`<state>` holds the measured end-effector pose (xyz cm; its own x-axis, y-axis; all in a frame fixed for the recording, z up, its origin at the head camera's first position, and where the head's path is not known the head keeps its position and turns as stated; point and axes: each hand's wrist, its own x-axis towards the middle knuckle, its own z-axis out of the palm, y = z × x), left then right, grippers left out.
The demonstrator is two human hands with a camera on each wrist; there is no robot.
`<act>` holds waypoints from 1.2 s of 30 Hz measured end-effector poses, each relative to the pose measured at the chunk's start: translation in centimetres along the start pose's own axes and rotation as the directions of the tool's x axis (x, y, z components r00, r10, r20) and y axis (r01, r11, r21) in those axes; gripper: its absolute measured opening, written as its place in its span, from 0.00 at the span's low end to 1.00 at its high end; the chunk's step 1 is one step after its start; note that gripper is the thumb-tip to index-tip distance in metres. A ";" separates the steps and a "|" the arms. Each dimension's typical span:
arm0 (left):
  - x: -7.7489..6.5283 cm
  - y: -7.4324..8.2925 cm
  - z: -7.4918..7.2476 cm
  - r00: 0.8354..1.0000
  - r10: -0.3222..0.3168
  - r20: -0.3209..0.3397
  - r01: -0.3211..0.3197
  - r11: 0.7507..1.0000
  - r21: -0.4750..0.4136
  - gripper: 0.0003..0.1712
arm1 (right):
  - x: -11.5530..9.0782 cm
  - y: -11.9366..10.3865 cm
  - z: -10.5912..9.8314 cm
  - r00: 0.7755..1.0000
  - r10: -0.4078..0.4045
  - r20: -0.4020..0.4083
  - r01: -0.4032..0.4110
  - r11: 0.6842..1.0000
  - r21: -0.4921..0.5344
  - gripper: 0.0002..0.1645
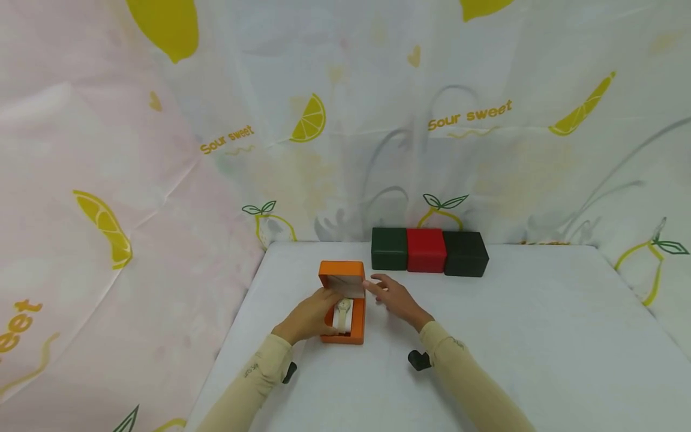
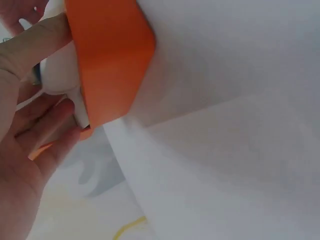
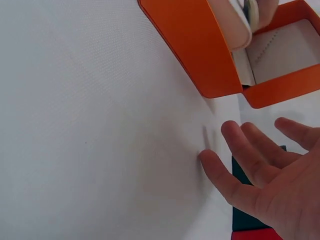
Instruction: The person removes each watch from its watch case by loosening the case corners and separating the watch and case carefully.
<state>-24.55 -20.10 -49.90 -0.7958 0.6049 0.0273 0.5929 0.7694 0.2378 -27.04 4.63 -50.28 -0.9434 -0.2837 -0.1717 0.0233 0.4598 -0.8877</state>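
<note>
An orange watch box (image 1: 358, 324) stands on the table with its hinged lid (image 1: 342, 267) raised. Inside it a wristwatch (image 1: 343, 307) with a pale strap is wrapped round a white watch cushion (image 1: 349, 322). My left hand (image 1: 310, 315) reaches in from the left and holds the cushion, thumb at the near end and fingers at the far end. In the right wrist view the cushion (image 3: 231, 22) rises past the box's rim. My right hand (image 1: 396, 300) hovers right of the box, fingers apart and holding nothing, fingertips close to the lid's edge.
Behind and to the right, a dark green box (image 1: 388, 249), a red box (image 1: 426, 251) and a blackish box (image 1: 465, 254) stand side by side. The white table (image 1: 486, 360) meets a lemon-print cloth (image 1: 367, 150) at the back and left.
</note>
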 end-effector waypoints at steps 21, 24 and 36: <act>-2.6 0.5 -0.2 0.899 0.088 -0.430 -0.314 0.814 -0.490 0.46 | -3.3 -1.2 0.6 0.442 -0.887 -0.135 0.760 0.450 -0.470 0.38; -2.7 1.0 -0.5 0.917 0.045 -0.397 -0.287 0.764 -0.578 0.45 | -3.5 -1.5 1.2 0.453 -0.891 -0.016 0.795 0.412 -0.445 0.50; -2.8 3.5 -2.8 0.963 -0.026 -0.269 -0.206 0.573 -0.793 0.44 | -4.1 -2.1 1.8 0.541 -0.833 0.113 0.804 0.474 -0.359 0.47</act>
<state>-20.55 -19.71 -46.46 -0.8149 0.5069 0.2811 0.4062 0.1535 0.9008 -22.62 3.26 -48.46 -0.4924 -0.6318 0.5986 -0.8665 0.2912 -0.4054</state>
